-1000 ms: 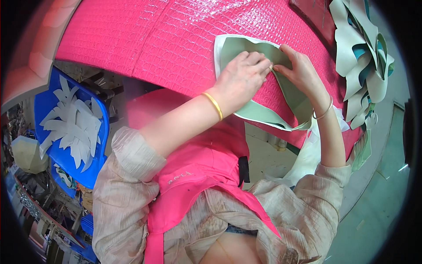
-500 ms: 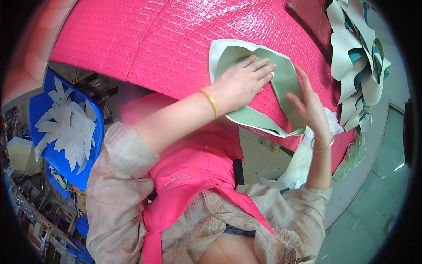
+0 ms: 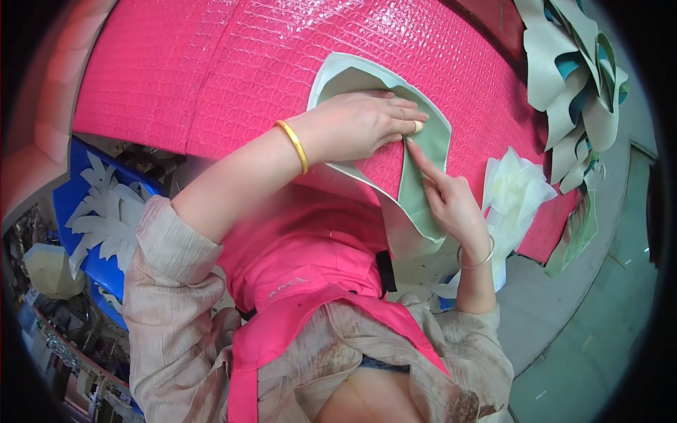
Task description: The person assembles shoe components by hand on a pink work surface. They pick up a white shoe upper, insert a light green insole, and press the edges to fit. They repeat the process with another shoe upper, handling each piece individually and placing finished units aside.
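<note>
Pink mat (image 3: 176, 70): far edge runs out of frame at top. On the mat, left hand (image 3: 367, 125) covers part of a green, white-edged piece (image 3: 431, 130); palm hidden. Right hand's (image 3: 453, 201) folded fingertips out of sight. Left of mat, blue tray (image 3: 102, 278) partly behind sleeve (image 3: 169, 282); dim clutter (image 3: 53, 345) below mat level, too small to sort. Right of mat, pale stack (image 3: 564, 77) cut off above.

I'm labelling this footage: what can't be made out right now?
In the head view:
Left hand: palm, hidden by its own back.
Green piece: the part under the left hand.
Blue tub: lower right, behind the left sleeve.
Pale pieces: tops, cut off by the upper edge.
</note>
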`<action>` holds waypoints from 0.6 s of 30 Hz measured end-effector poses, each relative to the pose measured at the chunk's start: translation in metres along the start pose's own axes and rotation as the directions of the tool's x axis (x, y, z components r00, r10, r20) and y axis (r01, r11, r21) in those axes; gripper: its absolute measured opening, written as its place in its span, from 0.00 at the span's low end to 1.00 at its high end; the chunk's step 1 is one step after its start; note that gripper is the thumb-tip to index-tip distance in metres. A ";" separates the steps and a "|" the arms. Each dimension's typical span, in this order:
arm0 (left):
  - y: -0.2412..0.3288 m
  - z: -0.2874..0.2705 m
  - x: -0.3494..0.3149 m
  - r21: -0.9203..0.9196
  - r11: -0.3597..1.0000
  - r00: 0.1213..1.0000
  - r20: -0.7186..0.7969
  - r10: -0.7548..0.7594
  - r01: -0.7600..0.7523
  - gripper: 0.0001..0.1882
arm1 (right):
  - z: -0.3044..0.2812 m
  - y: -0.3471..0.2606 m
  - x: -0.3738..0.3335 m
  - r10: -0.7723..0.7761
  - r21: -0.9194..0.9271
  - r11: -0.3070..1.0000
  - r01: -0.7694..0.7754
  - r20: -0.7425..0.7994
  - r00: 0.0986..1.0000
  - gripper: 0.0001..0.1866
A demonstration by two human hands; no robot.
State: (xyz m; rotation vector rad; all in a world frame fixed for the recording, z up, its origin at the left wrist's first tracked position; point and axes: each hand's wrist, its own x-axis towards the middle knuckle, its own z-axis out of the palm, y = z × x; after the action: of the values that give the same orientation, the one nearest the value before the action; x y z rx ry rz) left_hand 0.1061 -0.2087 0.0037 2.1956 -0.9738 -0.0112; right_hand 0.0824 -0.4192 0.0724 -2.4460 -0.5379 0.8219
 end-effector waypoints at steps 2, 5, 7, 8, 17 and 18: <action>0.000 -0.001 0.001 0.001 1.000 1.000 0.013 0.006 -0.006 0.18 | 0.000 0.000 0.001 0.010 -0.022 1.000 -0.009 0.030 1.000 0.31; -0.002 0.000 0.001 0.033 0.999 1.000 0.030 0.008 -0.009 0.18 | -0.001 0.001 0.001 -0.002 -0.126 0.992 0.007 0.039 0.999 0.31; -0.002 0.001 0.000 0.072 0.997 0.999 0.037 0.005 -0.008 0.19 | 0.001 0.003 -0.004 -0.042 -0.129 0.990 0.047 0.043 0.998 0.30; -0.003 -0.002 0.001 0.068 0.998 0.999 0.041 0.004 -0.007 0.19 | -0.001 0.004 -0.005 -0.068 -0.137 0.988 0.072 0.038 0.997 0.30; 0.004 0.000 -0.002 0.182 0.981 0.997 0.045 0.061 -0.069 0.23 | 0.001 -0.012 -0.028 -0.103 -0.385 0.922 0.034 -0.159 0.982 0.27; 0.004 0.003 -0.002 0.174 0.983 0.998 -0.020 0.065 -0.060 0.20 | 0.000 -0.012 -0.021 -0.283 -0.418 0.892 0.172 -0.219 0.934 0.27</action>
State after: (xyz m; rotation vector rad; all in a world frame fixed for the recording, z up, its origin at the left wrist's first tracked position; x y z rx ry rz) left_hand 0.1013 -0.2104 0.0034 2.3150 -1.0634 0.1353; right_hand 0.0645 -0.4200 0.0883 -2.7214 -0.9392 0.2832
